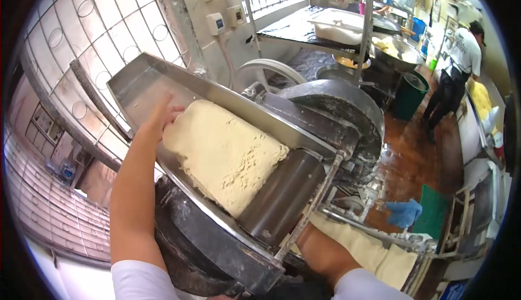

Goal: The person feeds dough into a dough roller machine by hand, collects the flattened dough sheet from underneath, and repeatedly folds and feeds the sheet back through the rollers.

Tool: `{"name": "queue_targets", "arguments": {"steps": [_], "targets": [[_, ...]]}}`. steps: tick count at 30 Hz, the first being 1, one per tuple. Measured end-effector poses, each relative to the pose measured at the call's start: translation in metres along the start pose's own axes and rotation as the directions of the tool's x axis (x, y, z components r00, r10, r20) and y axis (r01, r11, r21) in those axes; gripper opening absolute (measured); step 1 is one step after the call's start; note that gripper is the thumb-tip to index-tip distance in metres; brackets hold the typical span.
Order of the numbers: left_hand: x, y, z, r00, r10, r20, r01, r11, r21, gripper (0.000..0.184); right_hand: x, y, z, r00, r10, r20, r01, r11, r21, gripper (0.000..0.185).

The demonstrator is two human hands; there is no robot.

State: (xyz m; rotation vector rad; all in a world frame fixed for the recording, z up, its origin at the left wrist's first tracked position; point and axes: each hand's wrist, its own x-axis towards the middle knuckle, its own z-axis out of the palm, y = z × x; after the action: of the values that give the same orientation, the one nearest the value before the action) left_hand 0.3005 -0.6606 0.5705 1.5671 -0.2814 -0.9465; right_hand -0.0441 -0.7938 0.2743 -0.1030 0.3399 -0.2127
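Observation:
A thick slab of pale dough (222,151) lies in the metal trough (255,110) of a machine, its near end against a dark steel roller (285,197). My left hand (169,113) is at the slab's far end, fingers apart, with some fingertips touching or just beside the dough. My right forearm reaches under the bar in front of the roller, and the hand itself is hidden by the machine. Below and to the right, a folded sheet of dough (369,246) comes out beside that forearm.
A large wheel cover (347,104) stands right of the trough. Behind are a shelf with a white tub (339,26), a metal bowl (399,53) and a green bin (410,95). A person (458,61) stands at the far right. A blue cloth (404,212) hangs lower right.

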Motion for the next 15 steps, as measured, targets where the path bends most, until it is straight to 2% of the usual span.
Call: {"name": "queue_targets", "arguments": {"steps": [1, 2, 3, 7, 9, 12, 13, 14, 15], "targets": [[-0.004, 0.0, 0.011, 1.0, -0.01, 0.006, 0.01, 1.0, 0.005, 0.054, 0.002, 0.0, -0.002, 1.0, 0.0, -0.003, 0.0, 1.0, -0.007, 0.048], [-0.016, -0.002, 0.03, 0.993, 0.072, -0.09, -0.006, 0.814, 0.581, 0.057, 0.004, 0.0, -0.004, 1.0, -0.002, -0.016, 0.001, 1.0, -0.014, 0.047], [-0.022, -0.006, 0.041, 0.974, 0.194, -0.115, 0.045, 0.334, 0.942, 0.062, 0.006, 0.001, -0.005, 1.0, 0.001, -0.021, -0.002, 1.0, -0.018, 0.047], [-0.015, -0.01, 0.041, 0.987, 0.096, -0.129, 0.094, 0.308, 0.947, 0.067, 0.009, 0.0, -0.018, 0.998, -0.004, -0.059, -0.001, 0.998, -0.069, 0.045], [-0.023, -0.011, 0.049, 0.989, -0.014, -0.149, 0.143, 0.368, 0.919, 0.063, 0.005, -0.003, -0.027, 0.996, -0.01, -0.083, 0.002, 0.995, -0.101, 0.044], [-0.024, -0.013, 0.055, 0.985, -0.043, -0.166, 0.171, 0.305, 0.937, 0.067, 0.005, -0.007, -0.08, 0.986, -0.027, -0.165, -0.01, 0.976, -0.218, 0.042], [-0.026, -0.017, 0.056, 0.986, -0.042, -0.164, 0.169, 0.301, 0.939, 0.067, 0.0, -0.013, -0.091, 0.979, -0.032, -0.199, -0.016, 0.971, -0.238, 0.042], [-0.029, -0.021, 0.058, 0.987, 0.083, -0.14, 0.121, 0.2, 0.972, 0.068, -0.006, -0.017, -0.103, 0.974, -0.026, -0.225, -0.03, 0.969, -0.245, 0.042], [-0.033, -0.025, 0.059, 0.974, 0.203, -0.101, 0.084, 0.092, 0.992, 0.068, -0.046, -0.028, -0.056, 0.959, -0.022, -0.281, -0.032, 0.982, -0.186, 0.036]]}}
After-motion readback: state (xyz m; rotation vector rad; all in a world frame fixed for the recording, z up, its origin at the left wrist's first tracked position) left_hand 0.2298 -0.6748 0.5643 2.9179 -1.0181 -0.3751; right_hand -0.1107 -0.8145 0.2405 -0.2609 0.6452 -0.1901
